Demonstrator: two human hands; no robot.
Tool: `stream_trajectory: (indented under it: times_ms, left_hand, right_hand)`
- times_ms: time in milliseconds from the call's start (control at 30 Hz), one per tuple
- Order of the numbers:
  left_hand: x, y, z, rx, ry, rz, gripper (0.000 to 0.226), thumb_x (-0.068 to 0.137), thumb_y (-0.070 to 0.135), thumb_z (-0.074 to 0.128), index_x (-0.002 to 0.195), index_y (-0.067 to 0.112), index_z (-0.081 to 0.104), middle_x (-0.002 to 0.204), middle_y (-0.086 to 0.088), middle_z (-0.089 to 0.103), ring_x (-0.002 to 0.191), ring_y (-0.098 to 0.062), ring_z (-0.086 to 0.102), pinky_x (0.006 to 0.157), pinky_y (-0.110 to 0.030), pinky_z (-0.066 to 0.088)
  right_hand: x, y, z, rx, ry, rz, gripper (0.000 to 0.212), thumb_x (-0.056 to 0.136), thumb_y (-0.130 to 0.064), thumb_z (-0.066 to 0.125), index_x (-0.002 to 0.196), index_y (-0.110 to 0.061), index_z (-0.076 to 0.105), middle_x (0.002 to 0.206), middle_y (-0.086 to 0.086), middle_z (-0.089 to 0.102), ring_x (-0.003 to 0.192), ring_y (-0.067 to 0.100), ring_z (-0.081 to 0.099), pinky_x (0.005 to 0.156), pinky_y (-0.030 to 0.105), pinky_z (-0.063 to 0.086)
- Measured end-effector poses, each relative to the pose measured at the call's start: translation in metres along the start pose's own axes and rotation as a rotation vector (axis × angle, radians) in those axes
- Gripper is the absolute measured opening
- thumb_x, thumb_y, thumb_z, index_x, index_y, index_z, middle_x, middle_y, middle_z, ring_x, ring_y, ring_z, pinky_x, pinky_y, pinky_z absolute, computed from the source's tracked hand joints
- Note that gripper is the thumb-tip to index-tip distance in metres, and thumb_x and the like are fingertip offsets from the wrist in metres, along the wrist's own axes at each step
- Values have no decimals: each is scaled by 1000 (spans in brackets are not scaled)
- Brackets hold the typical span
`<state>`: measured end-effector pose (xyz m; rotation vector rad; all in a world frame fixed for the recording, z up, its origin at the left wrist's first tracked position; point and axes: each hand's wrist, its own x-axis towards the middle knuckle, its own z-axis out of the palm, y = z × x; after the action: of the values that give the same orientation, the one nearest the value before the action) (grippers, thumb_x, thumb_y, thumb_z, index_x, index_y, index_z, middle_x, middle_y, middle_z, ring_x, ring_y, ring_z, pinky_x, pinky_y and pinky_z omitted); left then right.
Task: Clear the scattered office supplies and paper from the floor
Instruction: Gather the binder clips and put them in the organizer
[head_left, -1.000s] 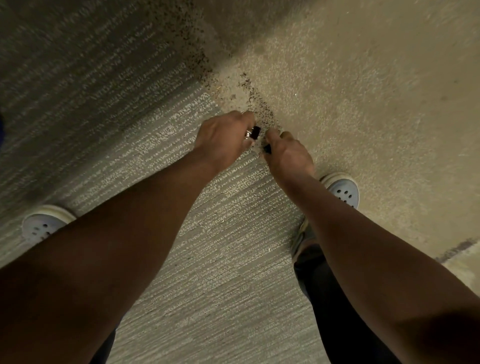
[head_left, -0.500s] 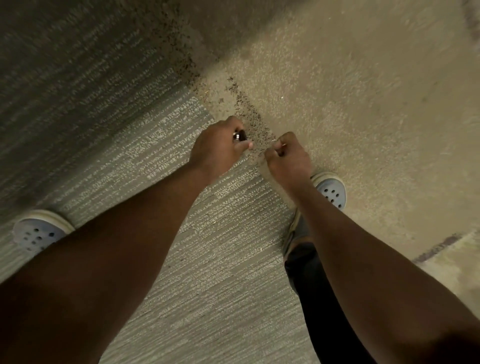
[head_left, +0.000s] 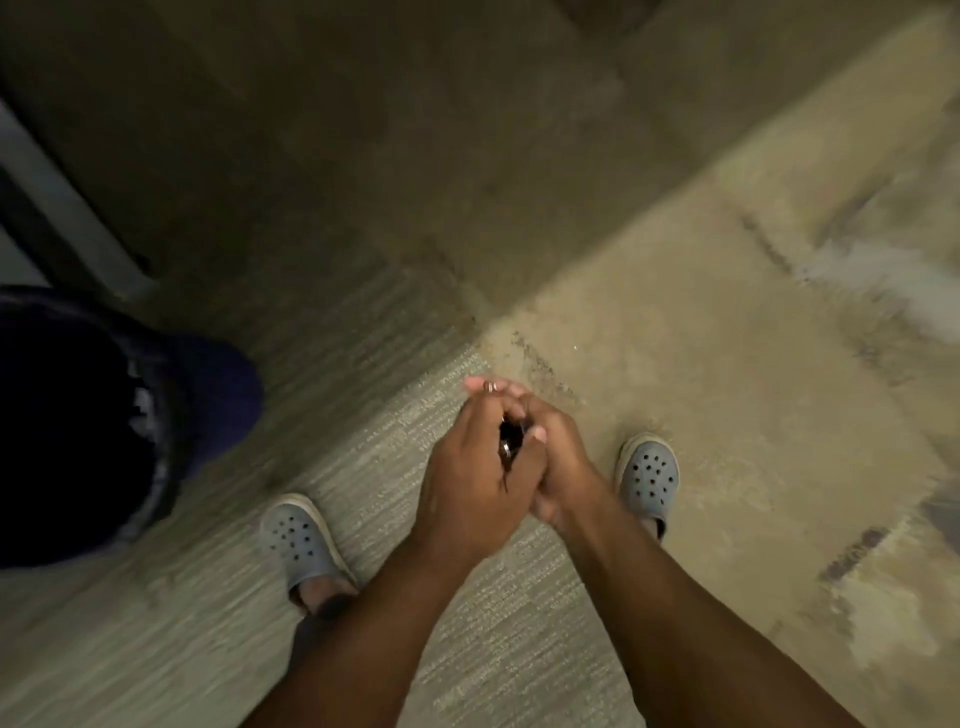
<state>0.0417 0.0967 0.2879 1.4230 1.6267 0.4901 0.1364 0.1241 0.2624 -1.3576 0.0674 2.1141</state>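
Small black binder clips, count unclear, sit cupped between 2 hands above the carpet floor: left hand and right hand both curl around them.

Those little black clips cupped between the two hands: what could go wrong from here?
1. The black clips sit loosely between the left hand and the right hand, gaps showing; one could slip out onto the carpet.
2. The dark bin stands off to the person's left, so the carry there might shake some loose.
3. In this dim, blurred view, small dark bits near the carpet seam could be missed.
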Motion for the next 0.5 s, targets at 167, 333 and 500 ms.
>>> stream_trajectory:
  times_ms: [167,333,500]
  left_hand:
    - [-42,80,-122,174,232,177,20,88,36,46,88,17,55,88,4,57,71,-11,54,56,-27,46]
    - [-86,154,-245,265,401,278,27,91,40,43,87,17,57,91,1,54,78,-20,56,59,-35,48]
    - [-119,199,-348,178,550,349,26,92,35,42,86,15,57,91,1,52,84,-20,51,75,-39,49]
  right_hand:
    - [-100,-23,131,179,-155,22,30,89,-28,46,81,-12,70,67,1,60,65,13,59,64,25,47]
    - [-188,-30,251,255,-268,-11,21,90,-31,55,77,-15,61,72,2,57,71,16,58,73,29,46]
    - [-262,-34,365,257,-314,-134,27,89,-27,51,71,-12,65,80,9,66,83,26,65,97,42,45]
